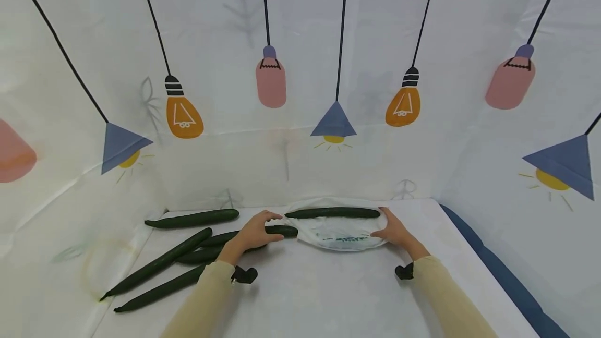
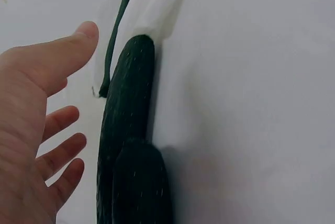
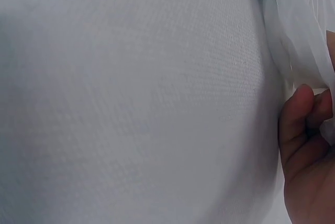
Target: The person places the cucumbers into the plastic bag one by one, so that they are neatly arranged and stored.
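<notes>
A white plastic bag (image 1: 319, 231) with greenish print lies towards the back of the table, and one long cucumber (image 1: 333, 213) stretches along it, framed by its edge. My right hand (image 1: 396, 231) is at the bag's right end; in the right wrist view its thumb and fingers (image 3: 301, 106) pinch the thin plastic. To the left, my left hand (image 1: 253, 232) hovers with spread fingers over another cucumber (image 1: 284, 231), near the bag's left end. Nothing lies in that palm in the left wrist view, where two overlapping cucumbers (image 2: 128, 88) run beside the fingers.
More cucumbers lie on the table's left side: one at the back (image 1: 192, 219), one slanting along the left edge (image 1: 159, 265), and one nearer the front (image 1: 159, 290). White cloth walls printed with lamps enclose the table (image 1: 328, 296). Dark blue fabric (image 1: 497, 275) shows beyond its right edge.
</notes>
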`<action>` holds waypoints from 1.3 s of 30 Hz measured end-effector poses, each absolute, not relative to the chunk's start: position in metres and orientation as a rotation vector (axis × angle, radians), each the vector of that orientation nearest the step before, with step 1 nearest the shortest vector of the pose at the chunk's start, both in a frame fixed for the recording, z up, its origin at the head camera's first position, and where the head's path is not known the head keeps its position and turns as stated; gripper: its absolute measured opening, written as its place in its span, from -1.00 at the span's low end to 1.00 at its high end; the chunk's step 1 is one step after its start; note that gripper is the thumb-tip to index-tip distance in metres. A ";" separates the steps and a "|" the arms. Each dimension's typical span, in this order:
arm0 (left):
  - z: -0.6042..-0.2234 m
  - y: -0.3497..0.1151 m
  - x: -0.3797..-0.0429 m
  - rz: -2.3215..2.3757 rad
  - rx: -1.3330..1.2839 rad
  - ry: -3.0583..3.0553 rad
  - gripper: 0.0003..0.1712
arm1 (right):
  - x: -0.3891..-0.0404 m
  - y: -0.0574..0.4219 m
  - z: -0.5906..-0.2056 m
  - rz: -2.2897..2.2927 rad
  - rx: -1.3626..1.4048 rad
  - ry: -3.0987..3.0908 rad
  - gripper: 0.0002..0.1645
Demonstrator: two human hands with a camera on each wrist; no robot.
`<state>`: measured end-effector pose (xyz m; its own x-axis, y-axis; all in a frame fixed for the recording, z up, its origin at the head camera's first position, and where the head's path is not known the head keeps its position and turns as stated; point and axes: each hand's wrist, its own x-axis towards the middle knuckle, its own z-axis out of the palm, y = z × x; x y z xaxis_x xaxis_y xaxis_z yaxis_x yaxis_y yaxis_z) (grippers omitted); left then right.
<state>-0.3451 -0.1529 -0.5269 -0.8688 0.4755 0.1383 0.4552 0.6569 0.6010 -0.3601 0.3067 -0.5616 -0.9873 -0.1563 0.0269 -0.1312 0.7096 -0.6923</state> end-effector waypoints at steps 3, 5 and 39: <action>-0.523 -0.167 -0.339 1.028 0.806 2.828 -0.35 | -0.359 0.305 -0.560 -1.149 -0.236 2.868 0.20; -0.522 -0.177 -0.335 1.026 0.799 2.842 -0.38 | -0.358 0.305 -0.560 -1.145 -0.237 2.868 0.19; -0.539 -0.312 -0.245 1.032 0.583 2.994 -0.68 | -0.356 0.305 -0.563 -1.111 -0.168 2.863 0.22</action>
<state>-0.2451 -0.3117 -0.5386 -0.9315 0.3110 0.1887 0.3612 0.7293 0.5811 -0.3559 0.3049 -0.5632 -0.9919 -0.1255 -0.0217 -0.0781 0.7334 -0.6752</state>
